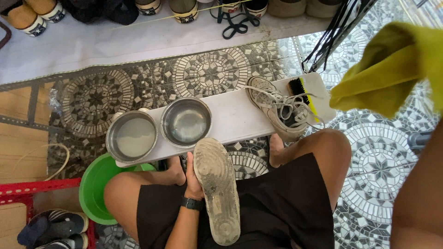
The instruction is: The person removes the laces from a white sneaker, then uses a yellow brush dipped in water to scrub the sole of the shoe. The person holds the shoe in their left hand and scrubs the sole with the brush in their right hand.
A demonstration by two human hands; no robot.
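A single camera sits on the person's head and looks almost straight down over the lap and knees. It faces forward along a low white bench lying across the view, with the patterned tile floor beyond it and a row of shoes along the top edge. The view is close: the thighs fill the lower part, and the right arm crowds the right edge. No second view shares the scene.

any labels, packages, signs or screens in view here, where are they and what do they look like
No packages, signs or lit screens.
Round badges: on the sneakers lined up along the top edge, white circles with dark marks.
Wristwatch: on the left hand holding the dirty shoe, dark band, face hidden.
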